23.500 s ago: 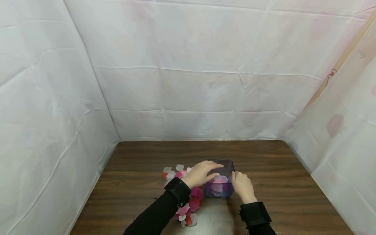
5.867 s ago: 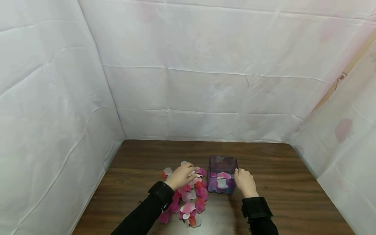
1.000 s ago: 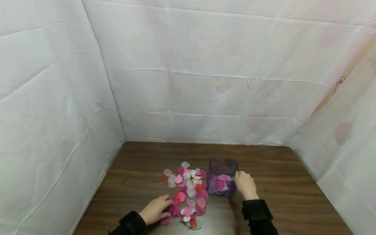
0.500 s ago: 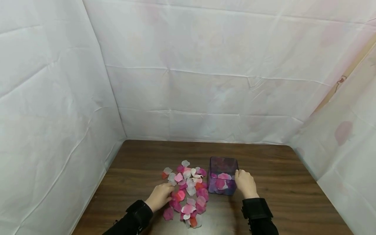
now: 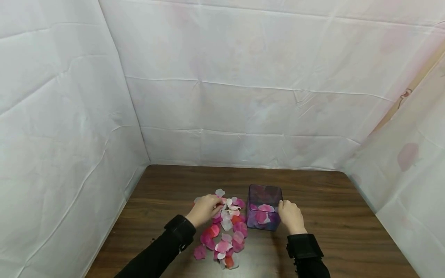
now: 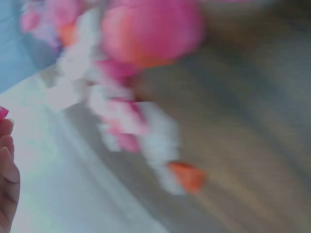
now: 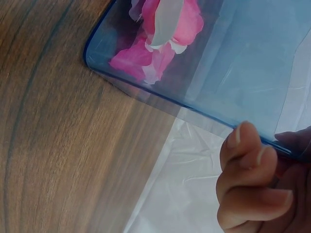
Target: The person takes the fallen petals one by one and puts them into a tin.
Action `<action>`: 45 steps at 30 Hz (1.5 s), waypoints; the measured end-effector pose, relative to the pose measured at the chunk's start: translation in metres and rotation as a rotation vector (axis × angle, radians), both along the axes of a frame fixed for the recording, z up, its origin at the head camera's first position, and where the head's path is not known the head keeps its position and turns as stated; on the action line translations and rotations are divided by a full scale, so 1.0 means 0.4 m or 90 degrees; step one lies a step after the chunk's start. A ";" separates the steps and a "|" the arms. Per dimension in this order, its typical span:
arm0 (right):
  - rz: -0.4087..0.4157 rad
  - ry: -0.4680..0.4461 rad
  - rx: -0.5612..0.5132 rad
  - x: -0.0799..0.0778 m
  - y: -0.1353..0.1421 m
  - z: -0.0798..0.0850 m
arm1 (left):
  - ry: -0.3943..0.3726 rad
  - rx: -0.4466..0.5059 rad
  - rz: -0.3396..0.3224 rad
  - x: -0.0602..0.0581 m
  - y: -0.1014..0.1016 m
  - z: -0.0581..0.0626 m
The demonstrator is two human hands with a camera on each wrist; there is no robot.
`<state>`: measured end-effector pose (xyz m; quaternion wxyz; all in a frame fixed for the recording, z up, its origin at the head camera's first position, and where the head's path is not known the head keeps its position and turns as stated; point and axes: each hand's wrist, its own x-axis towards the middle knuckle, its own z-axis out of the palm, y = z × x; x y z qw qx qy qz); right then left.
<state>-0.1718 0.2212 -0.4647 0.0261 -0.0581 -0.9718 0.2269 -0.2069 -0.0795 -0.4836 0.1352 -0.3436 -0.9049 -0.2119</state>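
Loose artificial flower petals [image 5: 222,247] in pink, magenta, white and orange-red lie in a pile on the wooden table. My left hand [image 5: 204,210] is over the far-left part of this pile, its fingers bent together. In the left wrist view, a bit of pink petal [image 6: 3,113] shows at the tips of the left fingers [image 6: 7,167], and the pile behind is blurred. Right of the pile stands a see-through purplish box [image 5: 263,197] with petals inside. My right hand [image 5: 291,216] grips its right rim, fingers [image 7: 248,174] curled outside the wall.
Dark wood-grain table [image 5: 333,216] surrounds the pile and box. White cloth walls [image 5: 240,96] rise behind the table and along both sides. A wooden strip [image 5: 393,110] runs up the right corner.
Over the last second my left hand has moved from the near-left edge of the pile away from me and to the right. The right hand stays on the box, which has not moved.
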 end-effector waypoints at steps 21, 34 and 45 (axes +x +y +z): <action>-0.010 -0.001 0.006 0.003 0.000 0.000 | 0.080 -0.180 -0.064 -0.050 0.337 0.128; -0.009 -0.009 0.005 0.006 0.007 0.002 | 0.058 -0.168 -0.023 -0.047 0.298 0.126; -0.004 0.001 -0.003 0.008 0.001 -0.001 | -0.063 0.031 -0.009 -0.026 0.118 0.082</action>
